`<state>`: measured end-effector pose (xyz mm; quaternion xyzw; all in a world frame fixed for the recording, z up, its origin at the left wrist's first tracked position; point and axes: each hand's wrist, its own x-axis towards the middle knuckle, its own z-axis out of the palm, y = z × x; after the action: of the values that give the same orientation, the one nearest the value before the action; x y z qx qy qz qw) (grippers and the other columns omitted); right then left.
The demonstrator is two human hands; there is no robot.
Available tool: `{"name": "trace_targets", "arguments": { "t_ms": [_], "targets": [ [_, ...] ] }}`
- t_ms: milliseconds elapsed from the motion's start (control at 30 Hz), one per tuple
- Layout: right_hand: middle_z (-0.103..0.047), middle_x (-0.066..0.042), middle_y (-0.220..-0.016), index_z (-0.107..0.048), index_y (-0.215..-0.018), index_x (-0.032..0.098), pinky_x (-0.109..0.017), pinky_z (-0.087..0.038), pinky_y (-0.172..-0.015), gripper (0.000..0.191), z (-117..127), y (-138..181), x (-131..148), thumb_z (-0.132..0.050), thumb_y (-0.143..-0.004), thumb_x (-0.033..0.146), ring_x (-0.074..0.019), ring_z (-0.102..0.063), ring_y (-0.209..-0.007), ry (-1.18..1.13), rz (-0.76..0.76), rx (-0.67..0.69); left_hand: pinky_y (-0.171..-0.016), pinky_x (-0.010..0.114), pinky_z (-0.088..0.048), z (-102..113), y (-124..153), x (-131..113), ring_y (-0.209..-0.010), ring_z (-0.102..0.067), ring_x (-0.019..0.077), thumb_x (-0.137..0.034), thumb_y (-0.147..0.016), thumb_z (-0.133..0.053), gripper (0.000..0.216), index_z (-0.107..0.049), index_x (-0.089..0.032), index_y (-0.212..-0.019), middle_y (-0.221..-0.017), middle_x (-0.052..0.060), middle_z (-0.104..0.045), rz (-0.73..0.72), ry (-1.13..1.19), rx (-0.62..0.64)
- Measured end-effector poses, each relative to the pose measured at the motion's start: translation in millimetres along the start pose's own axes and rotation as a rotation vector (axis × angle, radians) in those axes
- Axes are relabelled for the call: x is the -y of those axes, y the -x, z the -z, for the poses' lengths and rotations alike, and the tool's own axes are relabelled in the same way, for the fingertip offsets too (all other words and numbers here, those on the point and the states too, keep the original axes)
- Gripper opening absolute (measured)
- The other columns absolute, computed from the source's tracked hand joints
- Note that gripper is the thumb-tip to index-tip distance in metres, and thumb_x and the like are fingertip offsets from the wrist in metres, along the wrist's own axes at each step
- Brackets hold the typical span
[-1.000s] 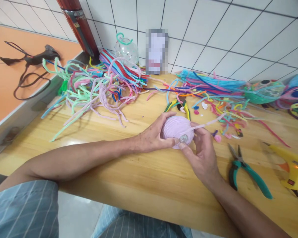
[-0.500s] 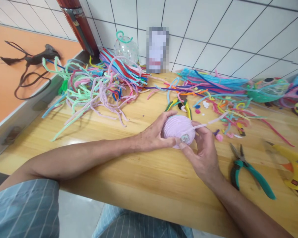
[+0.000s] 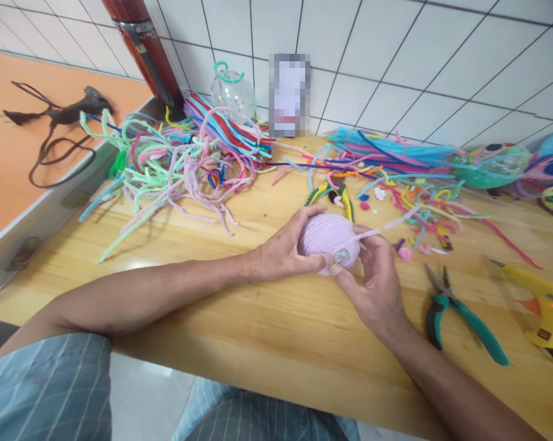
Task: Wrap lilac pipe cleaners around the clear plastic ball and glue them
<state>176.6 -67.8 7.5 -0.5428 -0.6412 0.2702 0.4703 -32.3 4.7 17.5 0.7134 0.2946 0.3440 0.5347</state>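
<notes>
Between my two hands is a ball wrapped in lilac pipe cleaner (image 3: 329, 236), held just over the wooden table. A small greyish round patch (image 3: 341, 257) shows bare on its near side. My left hand (image 3: 288, 248) is closed around the ball's left side, thumb along the front. On the right side my right hand (image 3: 377, 275) grips it, with the thumb tip beside the grey patch. A loose lilac pipe cleaner end (image 3: 398, 219) sticks out past the right fingers, up and to the right. What the fingers behind the ball touch is hidden.
Teal-handled pliers (image 3: 462, 315) and a yellow glue gun (image 3: 542, 300) lie at the right. Yellow-and-black pliers (image 3: 346, 199) rest behind the ball. Pipe cleaners in heaps (image 3: 184, 165) and bundles (image 3: 395, 150) line the back. A phone (image 3: 289, 95) leans on the tiles.
The view has shifted very slightly. Both hands and the lilac ball keep nearly the same pose.
</notes>
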Motion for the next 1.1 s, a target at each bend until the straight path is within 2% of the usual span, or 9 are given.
{"name": "trace_targets", "arguments": {
  "t_ms": [200, 267, 367, 533, 700, 867, 1100],
  "targets": [
    [-0.056, -0.013, -0.152, -0.048, -0.147, 0.032, -0.055, -0.056, -0.111, 0.063, 0.6, 3.2, -4.8, -0.076, -0.091, 0.036, -0.0292, -0.061, -0.135, 0.011, 0.050, -0.002, -0.129, 0.058, -0.037, 1.8, -0.6, -1.7, -0.152, -0.045, 0.0380, -0.052, -0.084, -0.079, 0.090, -0.035, -0.021, -0.155, -0.163, 0.019, -0.044, 0.000, -0.012, 0.005],
    [-0.053, -0.013, -0.156, -0.044, -0.153, 0.034, -0.057, -0.056, -0.111, 0.070, 3.0, 5.2, -5.4, -0.077, -0.092, 0.034, -0.0310, -0.057, -0.142, 0.080, 0.135, -0.036, -0.130, 0.058, -0.036, 2.2, -0.6, -2.2, -0.152, -0.044, 0.0384, -0.053, -0.084, -0.079, 0.090, -0.034, -0.019, -0.155, -0.163, 0.021, -0.042, 0.005, -0.014, 0.007],
    [-0.051, -0.014, -0.159, -0.039, -0.161, 0.035, -0.062, -0.053, -0.114, 0.079, 8.6, 7.8, -3.0, -0.077, -0.092, 0.030, -0.0354, -0.052, -0.148, 0.317, 0.336, -0.077, -0.130, 0.057, -0.036, 2.2, -0.3, -2.7, -0.152, -0.045, 0.0382, -0.054, -0.084, -0.078, 0.092, -0.033, -0.016, -0.155, -0.162, 0.023, -0.043, 0.014, -0.012, -0.002],
    [-0.049, -0.023, -0.162, -0.031, -0.170, 0.024, -0.063, -0.056, -0.110, 0.083, 9.2, 11.9, 3.3, -0.070, -0.097, 0.033, -0.0412, -0.055, -0.145, 0.605, 0.552, -0.021, -0.130, 0.056, -0.037, 1.6, 0.7, -2.0, -0.152, -0.045, 0.0369, -0.056, -0.085, -0.079, 0.090, -0.035, -0.019, -0.155, -0.162, 0.020, -0.044, 0.016, -0.002, -0.017],
    [-0.049, -0.023, -0.165, -0.019, -0.174, 0.024, -0.065, -0.054, -0.112, 0.090, 3.1, 14.2, 0.4, -0.067, -0.099, 0.037, -0.0427, -0.054, -0.147, 0.676, 0.579, -0.003, -0.131, 0.054, -0.036, 2.0, 0.7, -1.9, -0.154, -0.043, 0.0360, -0.055, -0.087, -0.077, 0.089, -0.035, -0.019, -0.157, -0.163, 0.019, -0.043, 0.003, -0.020, -0.010],
    [-0.048, -0.024, -0.165, -0.021, -0.173, 0.020, -0.065, -0.052, -0.113, 0.089, 6.4, 13.3, -4.0, -0.067, -0.099, 0.037, -0.0423, -0.052, -0.149, 0.626, 0.590, 0.007, -0.131, 0.054, -0.036, 1.6, 0.4, -3.7, -0.152, -0.045, 0.0363, -0.054, -0.087, -0.078, 0.089, -0.036, -0.018, -0.157, -0.162, 0.019, -0.044, 0.005, -0.014, -0.011],
    [-0.049, -0.018, -0.166, -0.020, -0.173, 0.028, -0.063, -0.051, -0.114, 0.081, 5.2, 9.7, -8.7, -0.059, -0.102, 0.029, -0.0383, -0.053, -0.148, 0.594, 0.550, -0.009, -0.129, 0.055, -0.037, 1.4, 0.9, -4.8, -0.151, -0.046, 0.0364, -0.052, -0.087, -0.077, 0.086, -0.036, -0.017, -0.155, -0.161, 0.021, -0.045, -0.007, -0.039, -0.006]
  ]
}}
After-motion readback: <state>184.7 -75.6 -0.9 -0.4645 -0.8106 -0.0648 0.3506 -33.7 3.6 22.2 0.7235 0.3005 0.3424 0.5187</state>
